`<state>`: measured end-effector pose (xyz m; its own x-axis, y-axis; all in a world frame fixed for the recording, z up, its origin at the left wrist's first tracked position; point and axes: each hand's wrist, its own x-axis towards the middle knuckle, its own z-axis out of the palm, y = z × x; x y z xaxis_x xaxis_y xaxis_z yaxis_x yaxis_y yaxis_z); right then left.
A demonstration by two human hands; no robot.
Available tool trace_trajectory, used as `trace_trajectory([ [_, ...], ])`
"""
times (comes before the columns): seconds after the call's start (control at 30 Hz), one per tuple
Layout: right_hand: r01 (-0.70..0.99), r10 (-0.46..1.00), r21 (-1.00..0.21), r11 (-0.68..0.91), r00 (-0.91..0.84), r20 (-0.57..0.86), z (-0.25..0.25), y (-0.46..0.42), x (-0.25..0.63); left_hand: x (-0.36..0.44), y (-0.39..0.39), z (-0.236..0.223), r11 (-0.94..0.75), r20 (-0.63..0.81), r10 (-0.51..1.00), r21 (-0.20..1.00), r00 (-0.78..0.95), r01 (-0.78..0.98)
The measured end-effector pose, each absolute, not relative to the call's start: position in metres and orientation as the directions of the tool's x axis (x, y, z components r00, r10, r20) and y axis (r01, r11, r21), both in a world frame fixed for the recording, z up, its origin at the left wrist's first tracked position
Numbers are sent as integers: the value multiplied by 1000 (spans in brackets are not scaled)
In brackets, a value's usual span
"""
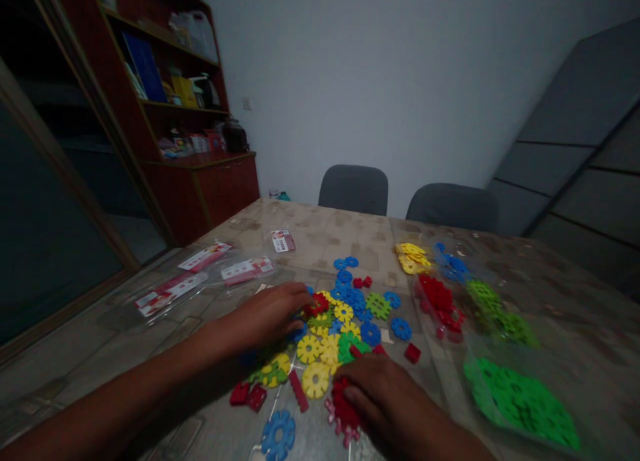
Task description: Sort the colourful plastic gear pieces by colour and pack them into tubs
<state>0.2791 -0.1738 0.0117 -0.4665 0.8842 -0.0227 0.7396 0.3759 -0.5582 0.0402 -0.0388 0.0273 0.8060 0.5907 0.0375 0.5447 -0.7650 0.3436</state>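
Observation:
My left hand (283, 307) reaches into the pile from the left, its thumb apart from the fingers. Its fingertips are beside a red gear-shaped piece (319, 304), and whether they touch it is unclear. At the near side of the pile, my right hand (383, 391) has its thumb and fingers closed on red gear-shaped pieces (345, 407); how many is hidden. Between the hands lie yellow notched discs (315, 379), blue notched discs (370, 333) and a green piece (353, 346). A blue disc (279, 434) lies apart at the near edge.
To the right stand clear trays of sorted pieces: yellow (413, 257), blue (454, 267), red (437, 297), light green (500, 311) and green (523, 401). Clear packages with printed cards (247, 269) lie at the left. Two grey chairs (354, 189) stand beyond the table.

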Motion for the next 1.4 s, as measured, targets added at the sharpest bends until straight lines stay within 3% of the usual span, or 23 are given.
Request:
trace_trajectory([
  [0.2,797,904,-475,372,-428,-9,17,-175,276,56,-30,18,-743,12,626,312,780,591],
  [0.53,810,864,-442,387,-485,-133,21,-181,282,51,-32,9,-736,70,649,308,757,603],
  [0.67,797,860,-467,383,-492,-134,28,-178,280,56,-32,4,-746,103,639,325,762,581],
  [0.83,701,767,-505,504,-632,-111,28,-178,280,55,-27,-3,-737,126,647,357,752,574],
  [0.9,676,769,-524,518,-637,-62,27,-181,285,53,-26,2,-712,150,667,417,730,564],
  [0.97,687,825,-537,490,-564,32,27,-183,295,52,-28,11,-657,174,694,550,699,516],
  [1.13,719,918,-572,394,-274,287,24,-178,313,60,-53,31,-305,30,677,921,736,243],
  [1.2,699,916,-598,391,-236,323,23,-175,312,66,-67,31,-175,-13,607,973,794,149],
  [1.3,653,922,-651,386,-282,264,25,-173,302,70,-80,25,-55,-60,513,993,856,103],
  [1.4,614,945,-726,311,-283,165,24,-174,292,68,-80,26,-151,-78,540,971,838,188],
])
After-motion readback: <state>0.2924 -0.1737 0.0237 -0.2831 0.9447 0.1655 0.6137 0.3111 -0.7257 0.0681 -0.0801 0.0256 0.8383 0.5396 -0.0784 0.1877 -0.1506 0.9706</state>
